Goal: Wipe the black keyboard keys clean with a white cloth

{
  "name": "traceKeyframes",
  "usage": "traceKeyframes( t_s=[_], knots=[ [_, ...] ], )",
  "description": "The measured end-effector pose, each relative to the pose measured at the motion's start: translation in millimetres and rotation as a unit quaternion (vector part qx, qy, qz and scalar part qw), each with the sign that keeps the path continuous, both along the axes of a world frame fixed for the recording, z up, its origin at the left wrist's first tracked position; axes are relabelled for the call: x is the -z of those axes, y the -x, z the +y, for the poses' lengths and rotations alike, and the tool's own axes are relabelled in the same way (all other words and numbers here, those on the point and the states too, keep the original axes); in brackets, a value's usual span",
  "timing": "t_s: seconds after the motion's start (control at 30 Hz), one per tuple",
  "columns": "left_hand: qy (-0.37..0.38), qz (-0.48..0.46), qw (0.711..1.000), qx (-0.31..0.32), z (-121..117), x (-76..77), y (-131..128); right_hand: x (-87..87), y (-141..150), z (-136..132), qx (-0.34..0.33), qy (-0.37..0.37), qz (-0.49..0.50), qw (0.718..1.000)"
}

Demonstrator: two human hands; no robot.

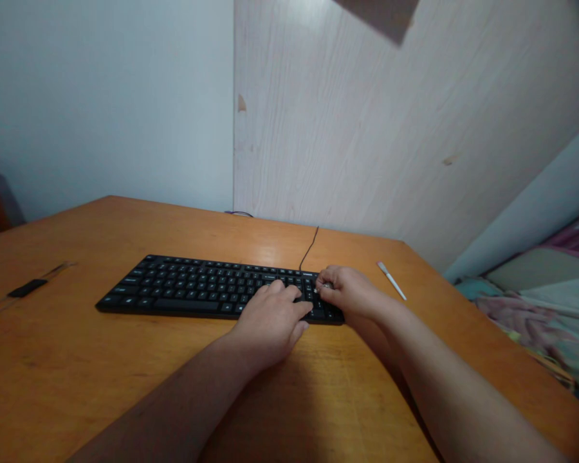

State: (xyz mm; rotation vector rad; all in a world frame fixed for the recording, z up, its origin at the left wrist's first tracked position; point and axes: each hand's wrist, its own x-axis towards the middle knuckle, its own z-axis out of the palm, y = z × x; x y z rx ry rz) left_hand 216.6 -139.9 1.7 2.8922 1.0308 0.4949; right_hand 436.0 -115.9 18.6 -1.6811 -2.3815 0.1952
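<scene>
A black keyboard (pixel 188 286) lies on the wooden table. My left hand (pixel 275 321) rests over its right part, palm down with the fingers spread, near the arrow keys and number pad. At the number pad, my right hand (pixel 342 289) is closed, thumb and fingers pinched together. A small pale bit shows at its fingertips, too blurred to name. Part of the number pad is hidden under both hands. To the right of my right hand is a small white brush (pixel 392 281), apart from it.
The wooden table (pixel 139 379) meets a wall at the back. A thin black cable (pixel 309 247) runs from the keyboard to the wall. A black object with thin metal ends (pixel 27 288) lies at the left. Crumpled cloth (pixel 521 321) lies beyond the table's right edge.
</scene>
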Motion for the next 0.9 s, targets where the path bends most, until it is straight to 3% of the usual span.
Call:
traceKeyframes(
  t_s=[0.67,0.9],
  knots=[
    [0.0,-0.007,1.0,0.007,1,1.8,0,-1.2,-3,0,0.029,-0.025,0.02,0.999],
    [0.0,-0.004,1.0,0.0,0,1.0,0,-9.6,0,-8,-0.008,0.068,0.023,0.997]
  ],
)
